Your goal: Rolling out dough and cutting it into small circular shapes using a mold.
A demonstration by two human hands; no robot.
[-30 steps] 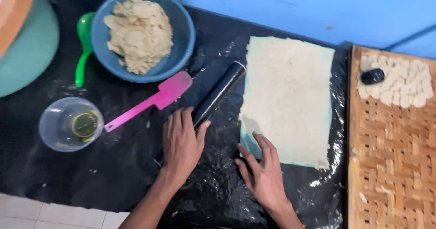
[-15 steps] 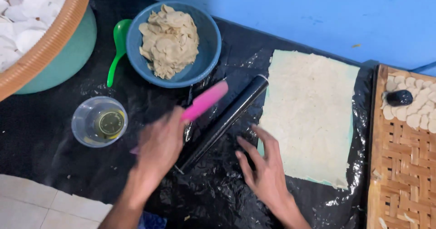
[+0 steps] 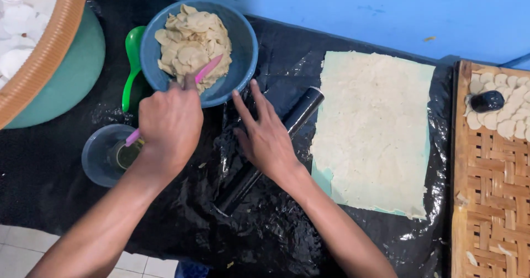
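Surface: black plastic sheet [image 3: 165,223] spread over the work area, pale tiles showing at the bottom left edge, blue wall [image 3: 386,13] along the top.
Far left: woven basket [image 3: 41,63] with a tan rim, holding pale round pieces, set on a teal base.
Green spoon [image 3: 132,63]: lies on the sheet between the teal base and the blue bowl, touching the bowl's left side.
Clear cup [image 3: 102,156]: below the spoon, just beside the left wrist; some yellowish liquid at the bottom.
Left hand [image 3: 168,126]: forearm comes up from the bottom left, back of hand toward the camera, fingers curled tight around the pink spatula [image 3: 207,69]. Handle end pokes out behind the wrist over the cup; blade end reaches into the bowl.
Blue bowl [image 3: 243,57]: near the top, piled with dough scraps [image 3: 193,41]; the spatula blade rests on the scraps.
Right hand [image 3: 265,137]: forearm enters from the bottom right, palm down, fingers spread and straight, gripping nothing; it lies flat on the black rolling pin [image 3: 301,112].
Rolling pin: lies diagonally on the sheet, upper end just beside the dough's left edge, lower end below the right wrist.
Dough sheet [image 3: 372,129]: flat pale rectangle right of the pin, on a light green backing.
Far right: woven bamboo tray [image 3: 488,201] with cut dough rounds [image 3: 508,112] at its top and a small dark round object [image 3: 487,100] among them.
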